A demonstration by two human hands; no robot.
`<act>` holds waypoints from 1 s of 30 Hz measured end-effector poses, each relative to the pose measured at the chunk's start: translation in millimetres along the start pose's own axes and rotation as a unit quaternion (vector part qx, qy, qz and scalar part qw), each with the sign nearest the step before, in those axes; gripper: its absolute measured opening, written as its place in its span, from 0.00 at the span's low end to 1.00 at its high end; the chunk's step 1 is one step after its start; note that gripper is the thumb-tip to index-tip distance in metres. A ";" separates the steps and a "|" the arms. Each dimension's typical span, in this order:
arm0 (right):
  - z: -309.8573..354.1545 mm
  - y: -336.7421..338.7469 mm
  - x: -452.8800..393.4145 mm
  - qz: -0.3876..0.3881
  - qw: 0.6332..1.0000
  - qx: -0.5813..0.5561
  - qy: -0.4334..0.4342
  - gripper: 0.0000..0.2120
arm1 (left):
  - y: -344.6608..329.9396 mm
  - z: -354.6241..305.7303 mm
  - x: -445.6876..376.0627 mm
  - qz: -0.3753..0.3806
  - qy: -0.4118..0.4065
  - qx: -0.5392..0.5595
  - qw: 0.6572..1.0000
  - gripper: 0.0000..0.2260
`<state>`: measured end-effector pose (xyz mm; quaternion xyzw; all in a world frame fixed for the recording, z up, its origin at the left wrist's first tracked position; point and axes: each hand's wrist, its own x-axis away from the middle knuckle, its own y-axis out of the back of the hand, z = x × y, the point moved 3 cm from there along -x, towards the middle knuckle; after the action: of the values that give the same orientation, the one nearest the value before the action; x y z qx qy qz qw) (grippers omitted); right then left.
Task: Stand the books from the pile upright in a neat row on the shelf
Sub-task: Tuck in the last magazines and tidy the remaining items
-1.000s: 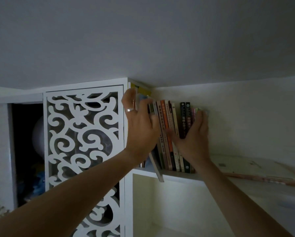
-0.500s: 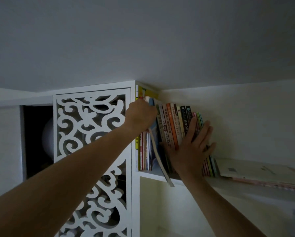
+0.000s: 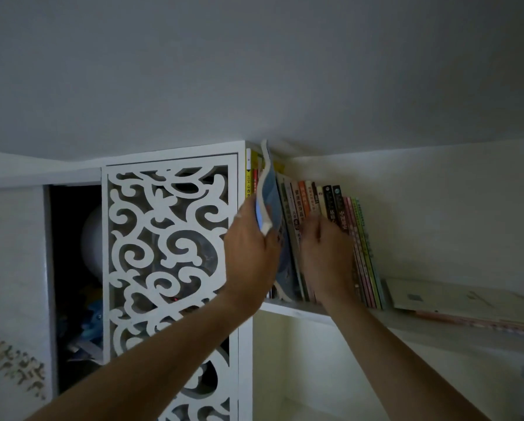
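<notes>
A pale wall (image 3: 254, 71) fills the upper half of the view, and below it a white cabinet stands at the left with a scroll-cut fretwork door panel (image 3: 169, 268) and a dark open compartment (image 3: 72, 268) further left, where a pale rounded shape and some blue items are dimly visible. To the right of the panel runs the white shelf (image 3: 294, 309), on which a row of books (image 3: 339, 214) stands with the spines facing out, leaning to the left; the thin green and pink ones sit at the right end. Further right a pile of flat books (image 3: 467, 302) lies on the same shelf, just beside the row. The left hand (image 3: 248, 253) grasps the lower part of a thin blue-covered book (image 3: 268, 196), fingers wrapped round its near edge; the book bends and rises at the left end of the row, beside a yellow spine (image 3: 248, 180). The right hand (image 3: 324, 256) is against the middle spines of the row with its fingers curled, though whether it pinches one book or only presses cannot be told.
</notes>
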<state>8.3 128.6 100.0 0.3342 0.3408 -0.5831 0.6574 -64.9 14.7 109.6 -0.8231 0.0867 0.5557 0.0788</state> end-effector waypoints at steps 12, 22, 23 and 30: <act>46.5 -19.1 13.4 0.319 0.930 -0.169 -0.076 0.25 | -3.2 51.6 36.8 0.163 -0.033 0.041 0.985 0.27; 24.8 -28.1 32.0 0.096 0.947 0.293 0.088 0.15 | -0.6 90.0 48.6 0.233 0.112 0.209 0.943 0.18; 26.2 -29.2 31.5 0.116 0.943 0.298 0.098 0.14 | 1.7 84.9 36.2 0.170 0.162 0.235 0.943 0.17; 9.2 -40.1 41.8 0.119 0.914 0.332 0.200 0.14 | 6.5 23.3 -53.5 0.259 0.300 0.080 0.914 0.28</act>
<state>-27.3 94.5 68.2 0.6809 0.2095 -0.5008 0.4915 -107.0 16.6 150.5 -0.8908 0.3607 0.2744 -0.0322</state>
